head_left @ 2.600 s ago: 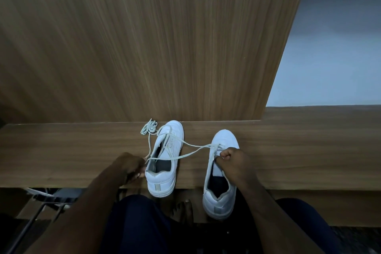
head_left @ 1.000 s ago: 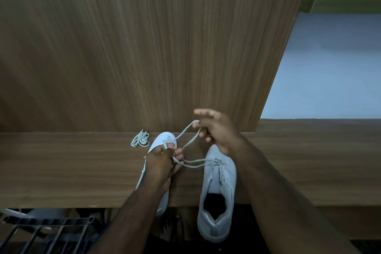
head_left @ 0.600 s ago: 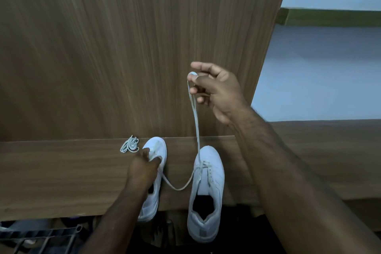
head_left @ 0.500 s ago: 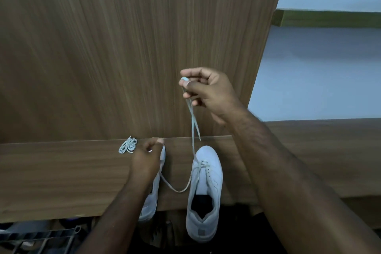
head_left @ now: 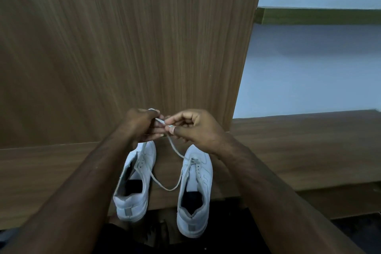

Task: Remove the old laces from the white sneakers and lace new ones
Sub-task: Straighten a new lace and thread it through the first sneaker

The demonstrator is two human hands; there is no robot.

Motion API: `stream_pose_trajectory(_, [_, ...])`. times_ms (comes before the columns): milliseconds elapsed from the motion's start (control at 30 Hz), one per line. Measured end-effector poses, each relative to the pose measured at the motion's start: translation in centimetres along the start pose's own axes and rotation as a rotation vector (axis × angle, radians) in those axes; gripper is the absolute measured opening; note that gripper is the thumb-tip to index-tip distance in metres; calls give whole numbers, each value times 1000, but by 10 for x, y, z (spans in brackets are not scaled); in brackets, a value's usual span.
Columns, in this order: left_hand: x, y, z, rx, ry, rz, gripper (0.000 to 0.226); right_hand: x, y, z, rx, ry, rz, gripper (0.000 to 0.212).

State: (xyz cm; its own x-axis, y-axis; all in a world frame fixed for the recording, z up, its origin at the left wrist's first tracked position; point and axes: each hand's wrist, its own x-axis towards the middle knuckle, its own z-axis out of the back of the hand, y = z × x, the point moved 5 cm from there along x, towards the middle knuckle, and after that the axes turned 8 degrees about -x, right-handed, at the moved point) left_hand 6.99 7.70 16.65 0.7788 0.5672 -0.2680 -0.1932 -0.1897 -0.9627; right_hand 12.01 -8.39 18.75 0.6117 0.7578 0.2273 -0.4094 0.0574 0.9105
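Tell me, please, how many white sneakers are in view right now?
2: the left sneaker lies under the left forearm, and the right sneaker stands beside it on the wooden ledge, heels overhanging its near edge.

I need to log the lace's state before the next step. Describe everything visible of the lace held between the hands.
The lace is a thin, flat, pale cord that looks like woven fabric. It is threaded through the front eyelets of the right sneaker. One strand rises from there to the right hand, which pinches it. The other sags in a loose loop over the wooden ledge between the shoes, crosses the left sneaker, and climbs to the left hand, which also grips it. Both hands meet above the toes.
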Motion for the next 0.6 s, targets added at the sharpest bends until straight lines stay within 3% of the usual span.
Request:
stream_pose_trajectory(67, [4,-5,10,0,-85,-39,22,-1,-1,4,22,-6,-16,17])
stream_pose_trajectory(167, [7,-26,24,-377,-154,-187,19,-5,-16,8,34,-32,-62,30])
stream_pose_trajectory(267, [12,-51,39,-651,-181,-334,26,-21,-60,18,-308,-90,-275,43])
stream_pose_trajectory(367, [11,-73,46,-582,-208,-421,26,-48,-101,6,-512,40,-510,41])
stream_pose_trajectory(467, [5,-87,42,-411,-177,-489,22,-58,-120,-15,-561,39,-505,31])
stream_pose_trajectory(600, [-2,-93,40,-294,-143,-601,23,-55,-135,-22,-666,35,-457,32])
